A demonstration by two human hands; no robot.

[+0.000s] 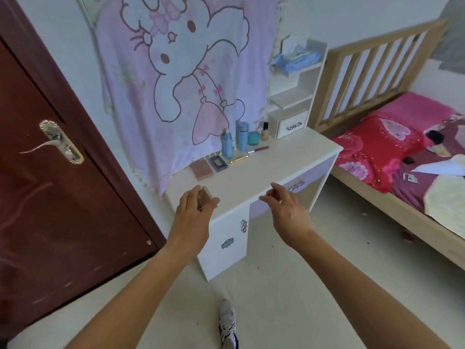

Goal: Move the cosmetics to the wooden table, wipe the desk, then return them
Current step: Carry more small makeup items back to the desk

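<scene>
Left hand (193, 211) grips a compact (202, 197) over the desk (254, 176); right hand (286, 210) hangs loose, blue bottles (242, 137) behind.

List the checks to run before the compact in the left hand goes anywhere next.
1. Grip: left hand holds the compact by its edges: ok.
2. Right hand free: fingers loosely curled, nothing seen in it: ok.
3. Bare desk surface under the compact: ok.
4. Bottles upright at the back, apart from both hands: ok.
5. Desk already wiped: cannot tell.
</scene>
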